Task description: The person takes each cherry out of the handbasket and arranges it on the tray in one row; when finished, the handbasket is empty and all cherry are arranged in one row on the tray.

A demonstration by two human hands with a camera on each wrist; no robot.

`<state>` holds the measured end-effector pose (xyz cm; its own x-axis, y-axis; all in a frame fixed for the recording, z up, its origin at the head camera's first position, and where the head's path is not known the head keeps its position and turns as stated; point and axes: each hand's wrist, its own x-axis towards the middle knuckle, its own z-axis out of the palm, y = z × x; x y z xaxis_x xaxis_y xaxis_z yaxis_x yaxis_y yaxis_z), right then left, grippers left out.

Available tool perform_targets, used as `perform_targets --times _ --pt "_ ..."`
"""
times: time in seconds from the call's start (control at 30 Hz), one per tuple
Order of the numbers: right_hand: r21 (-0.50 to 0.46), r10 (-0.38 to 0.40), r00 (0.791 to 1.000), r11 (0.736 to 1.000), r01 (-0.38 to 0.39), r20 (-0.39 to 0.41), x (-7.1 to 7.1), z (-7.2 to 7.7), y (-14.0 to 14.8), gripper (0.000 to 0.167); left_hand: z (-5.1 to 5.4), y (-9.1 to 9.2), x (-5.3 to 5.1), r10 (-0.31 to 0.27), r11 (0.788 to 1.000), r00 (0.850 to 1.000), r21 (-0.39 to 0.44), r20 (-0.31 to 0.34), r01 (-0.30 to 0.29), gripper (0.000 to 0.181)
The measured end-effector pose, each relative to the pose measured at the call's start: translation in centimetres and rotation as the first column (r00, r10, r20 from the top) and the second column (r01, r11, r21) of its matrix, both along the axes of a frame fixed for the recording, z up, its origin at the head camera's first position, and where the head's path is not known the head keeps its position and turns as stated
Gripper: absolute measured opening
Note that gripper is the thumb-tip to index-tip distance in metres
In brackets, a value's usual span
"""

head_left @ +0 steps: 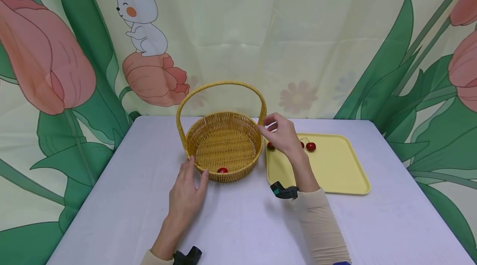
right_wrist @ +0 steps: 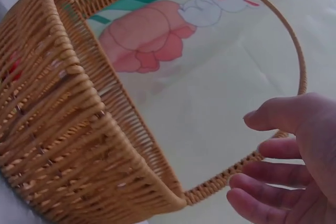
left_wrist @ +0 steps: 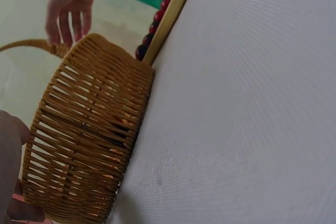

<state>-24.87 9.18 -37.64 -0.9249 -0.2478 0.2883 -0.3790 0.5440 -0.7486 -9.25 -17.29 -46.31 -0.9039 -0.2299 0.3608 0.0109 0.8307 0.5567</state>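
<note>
A woven wicker basket [head_left: 225, 177] with a tall arched handle [head_left: 226, 83] stands on the table. One red cherry [head_left: 222, 170] lies inside it near the front wall. My left hand [head_left: 186, 191] rests against the basket's front-left rim, fingers mostly straight. Beside the right base of the handle is my right hand [head_left: 280, 133], fingers loosely bent with nothing visible between them; the right wrist view shows the thumb apart from the fingers. To the right, a yellow tray [head_left: 342, 169] bears several cherries [head_left: 311, 147], partly hidden behind my right hand.
A pale cloth covers the table [head_left: 238, 223]. Behind it hangs a curtain [head_left: 313, 41] printed with tulips and a rabbit [head_left: 143, 16]. The tray sits close to the basket's right side.
</note>
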Motion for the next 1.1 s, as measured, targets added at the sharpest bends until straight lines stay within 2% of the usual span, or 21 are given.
perform_targets --times 0.33,0.57,0.8,1.1 --pt "0.036 0.142 0.99 0.989 -0.142 -0.007 0.1 -0.6 -3.1 0.037 -0.2 0.0 0.0 0.0 1.0 1.0 -0.002 0.006 0.0 0.071" --pt "0.102 0.23 0.972 0.967 -0.233 0.042 -0.4 -1.4 -5.7 0.043 -0.2 0.0 -0.1 -0.001 1.0 1.0 -0.004 0.0 0.001 0.071" --pt "0.195 0.265 0.963 0.943 -0.27 0.051 -0.7 -2.7 -7.7 0.047 -0.1 -0.1 -0.1 -0.003 1.0 1.0 -0.011 -0.003 0.003 0.071" --pt "0.216 0.308 0.944 0.92 -0.327 0.119 -1.0 -3.7 -8.9 0.049 -0.1 -0.1 0.0 -0.001 1.0 1.0 -0.013 0.004 0.001 0.07"
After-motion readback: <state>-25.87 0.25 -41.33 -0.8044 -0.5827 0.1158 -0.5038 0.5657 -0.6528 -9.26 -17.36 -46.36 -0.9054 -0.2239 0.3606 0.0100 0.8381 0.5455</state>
